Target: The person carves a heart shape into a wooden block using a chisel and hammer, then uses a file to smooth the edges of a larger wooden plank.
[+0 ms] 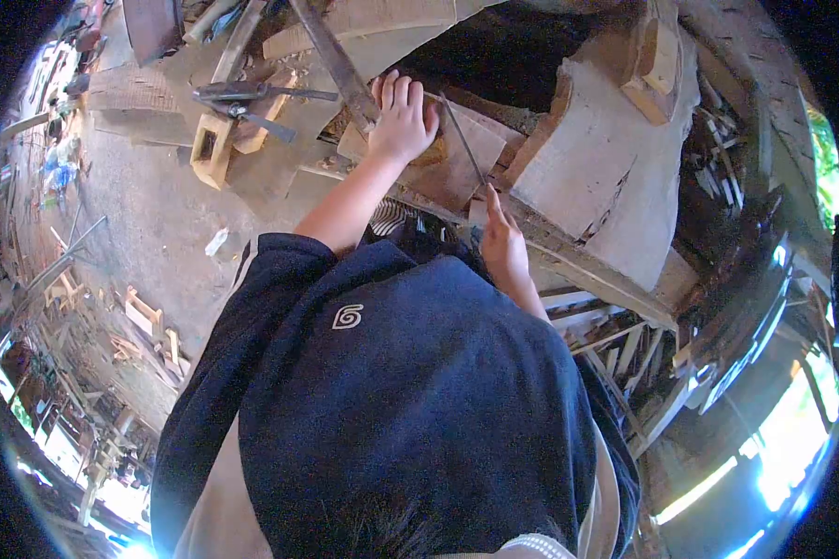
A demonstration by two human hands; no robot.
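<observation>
My left hand (404,123) lies on a piece of wood (354,143), its fingers stretched out and the thumb apart. Beside its fingers, a long dark bar (331,56) slants in from the top. My right hand (505,244) is closed around the near end of a long, thin, dark tool (463,135), like a file or a narrow saw blade; I cannot tell which. Its index finger points along the tool, and the handle is hidden in the palm. The tool reaches forward across a flat wooden board (480,138), to the right of my left hand.
Left of my hands, a dark power tool (238,90) lies beside a notched wooden block (213,149). A broad slab (583,158) extends to the right, with another block (657,70) on it. Scrap wood (615,349) is piled below the slab. A small wooden frame (144,312) stands on the floor.
</observation>
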